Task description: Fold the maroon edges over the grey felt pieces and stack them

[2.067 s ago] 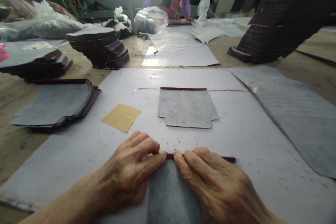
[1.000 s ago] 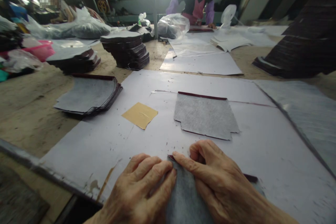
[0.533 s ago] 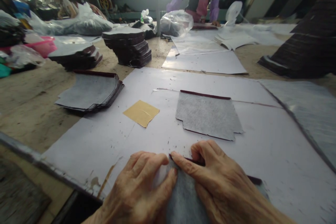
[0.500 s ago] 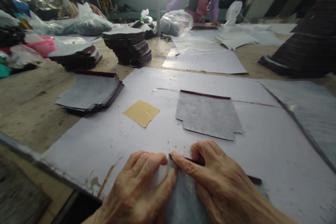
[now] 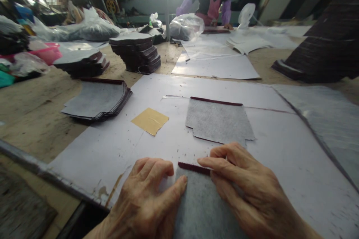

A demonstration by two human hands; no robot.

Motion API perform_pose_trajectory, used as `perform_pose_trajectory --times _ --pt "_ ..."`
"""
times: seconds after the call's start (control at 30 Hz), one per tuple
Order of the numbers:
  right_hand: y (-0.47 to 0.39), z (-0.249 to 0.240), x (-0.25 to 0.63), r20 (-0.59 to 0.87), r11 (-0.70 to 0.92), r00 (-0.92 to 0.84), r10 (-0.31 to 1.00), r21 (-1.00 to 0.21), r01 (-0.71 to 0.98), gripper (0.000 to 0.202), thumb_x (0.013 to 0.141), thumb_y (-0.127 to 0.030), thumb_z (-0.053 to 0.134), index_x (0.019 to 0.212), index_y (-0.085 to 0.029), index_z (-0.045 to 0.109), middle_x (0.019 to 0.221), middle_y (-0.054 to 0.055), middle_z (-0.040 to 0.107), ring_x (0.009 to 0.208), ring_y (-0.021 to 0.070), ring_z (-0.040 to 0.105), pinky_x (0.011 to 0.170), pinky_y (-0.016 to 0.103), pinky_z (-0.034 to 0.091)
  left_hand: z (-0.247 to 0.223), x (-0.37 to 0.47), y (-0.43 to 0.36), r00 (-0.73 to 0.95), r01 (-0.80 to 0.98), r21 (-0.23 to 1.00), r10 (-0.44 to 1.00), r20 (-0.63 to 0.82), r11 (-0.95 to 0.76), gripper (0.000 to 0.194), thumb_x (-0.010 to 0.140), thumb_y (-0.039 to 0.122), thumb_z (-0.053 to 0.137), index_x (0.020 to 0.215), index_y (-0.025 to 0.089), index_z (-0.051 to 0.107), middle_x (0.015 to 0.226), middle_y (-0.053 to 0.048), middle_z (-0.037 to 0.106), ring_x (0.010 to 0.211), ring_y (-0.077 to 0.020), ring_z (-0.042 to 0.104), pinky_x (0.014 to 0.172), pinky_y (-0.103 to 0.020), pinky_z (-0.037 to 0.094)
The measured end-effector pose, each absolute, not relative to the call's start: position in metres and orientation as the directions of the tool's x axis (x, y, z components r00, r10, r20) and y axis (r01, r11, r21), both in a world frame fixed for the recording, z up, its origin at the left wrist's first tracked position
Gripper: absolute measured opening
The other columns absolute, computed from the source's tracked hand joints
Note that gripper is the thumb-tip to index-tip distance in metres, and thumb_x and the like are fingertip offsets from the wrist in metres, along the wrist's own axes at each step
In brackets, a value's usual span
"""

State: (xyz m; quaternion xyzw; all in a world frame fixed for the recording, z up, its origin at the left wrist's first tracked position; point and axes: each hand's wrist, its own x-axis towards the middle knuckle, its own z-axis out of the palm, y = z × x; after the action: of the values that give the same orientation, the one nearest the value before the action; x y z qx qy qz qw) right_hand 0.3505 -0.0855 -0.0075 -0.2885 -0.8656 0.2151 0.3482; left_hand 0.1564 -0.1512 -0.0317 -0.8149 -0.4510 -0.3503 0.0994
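Note:
A grey fabric piece (image 5: 202, 201) with a dark red folded strip along its far edge lies on the white paper (image 5: 157, 149). On its left edge rests the thumb of my left hand (image 5: 151, 194), with the other fingers curled and apart from the thumb. My right hand (image 5: 241, 186) touches the folded strip with thumb and index finger, which close around its edge. Just beyond sits a second grey piece (image 5: 218, 119) with a similar dark red edge. A tan square (image 5: 150, 120) is to its left.
A fanned stack of grey pieces (image 5: 95, 99) lies at left. Behind are dark stacks (image 5: 137, 52), plastic bags (image 5: 186, 27) and a pink basin (image 5: 49, 53). A tall dark stack (image 5: 322, 44) stands at right. A person in a pink apron (image 5: 214, 2) is across the table.
My right hand has slid rightward along the folded strip, uncovering its left end. My left hand stays nearly in place. The view has shifted slightly.

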Motion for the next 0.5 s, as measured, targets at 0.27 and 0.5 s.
perform_pose_trajectory --times 0.27,0.5 --pt "-0.086 -0.018 0.348 0.405 0.715 -0.593 0.696 -0.466 0.521 0.007 0.076 -0.010 0.051 0.077 -0.017 0.053 0.076 0.004 0.052 0.075 0.0198 0.046 0.065 0.035 0.040 -0.025 0.153 -0.154 0.315 0.789 0.244 0.712 0.627 -0.564 0.030 0.078 0.012 0.044 0.104 0.018 0.058 0.094 -0.009 0.053 0.083 -0.0168 0.053 0.068 -0.029 0.048" --pt "-0.075 -0.033 0.351 0.576 0.886 -0.678 0.456 -0.219 0.409 0.013 0.078 -0.006 0.047 0.074 -0.019 0.047 0.070 0.002 0.049 0.065 0.0155 0.045 0.058 0.028 0.035 -0.030 0.151 -0.129 0.353 0.814 0.130 0.660 0.664 -0.566 0.027 0.088 0.026 0.040 0.110 0.018 0.053 0.085 -0.005 0.062 0.074 -0.0142 0.057 0.064 -0.025 0.047"
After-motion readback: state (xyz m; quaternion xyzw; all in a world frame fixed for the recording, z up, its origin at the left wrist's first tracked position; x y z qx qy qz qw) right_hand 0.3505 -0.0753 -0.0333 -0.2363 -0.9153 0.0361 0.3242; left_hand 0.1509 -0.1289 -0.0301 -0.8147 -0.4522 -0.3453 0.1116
